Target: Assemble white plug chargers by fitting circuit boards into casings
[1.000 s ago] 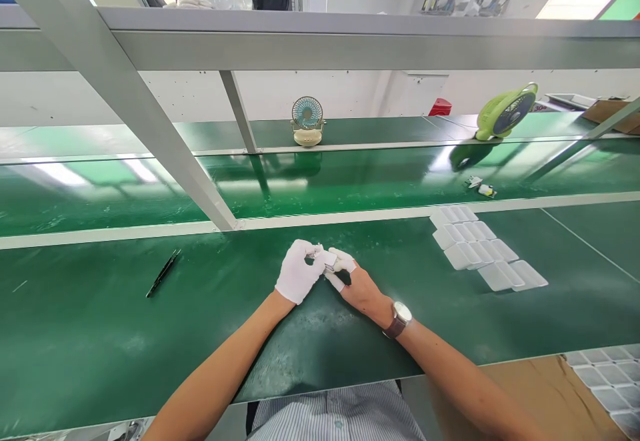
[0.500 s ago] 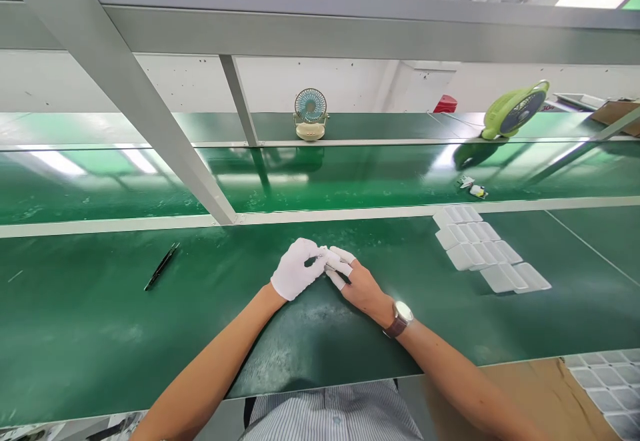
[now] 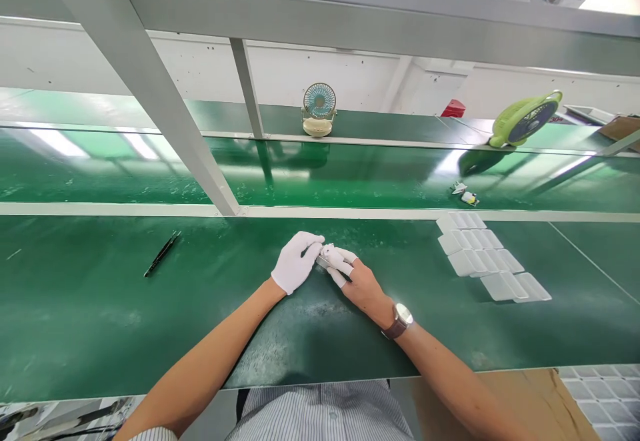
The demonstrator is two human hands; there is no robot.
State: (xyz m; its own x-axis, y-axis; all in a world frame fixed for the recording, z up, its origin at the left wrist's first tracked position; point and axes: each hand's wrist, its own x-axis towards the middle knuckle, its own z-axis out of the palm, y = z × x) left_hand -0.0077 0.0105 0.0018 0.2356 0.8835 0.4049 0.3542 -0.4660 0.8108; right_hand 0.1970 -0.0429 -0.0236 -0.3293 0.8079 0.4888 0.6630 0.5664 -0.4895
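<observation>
My left hand (image 3: 296, 265), in a white glove, is over the bench with thumb and forefinger curled together at the near side of a small white part (image 3: 327, 254). My right hand (image 3: 361, 285) wears white finger covers and grips this part from the other side. Part of it shows a greyish lower edge; its exact kind is too small to tell. Fingers of both hands hide much of it. A pair of black tweezers (image 3: 163, 253) lies on the bench to the left of my hands.
Clear plastic trays (image 3: 483, 254) lie overlapping on the right of the green bench (image 3: 125, 334). Behind the white rail (image 3: 350, 212) are small white pieces (image 3: 465, 193), a small fan (image 3: 319, 109) and a green fan (image 3: 525, 119). A slanting metal post (image 3: 170, 114) rises at left.
My left fingers have shifted slightly, and more of the white part shows between my hands. The head view has tilted a little. The tweezers and trays stay in place.
</observation>
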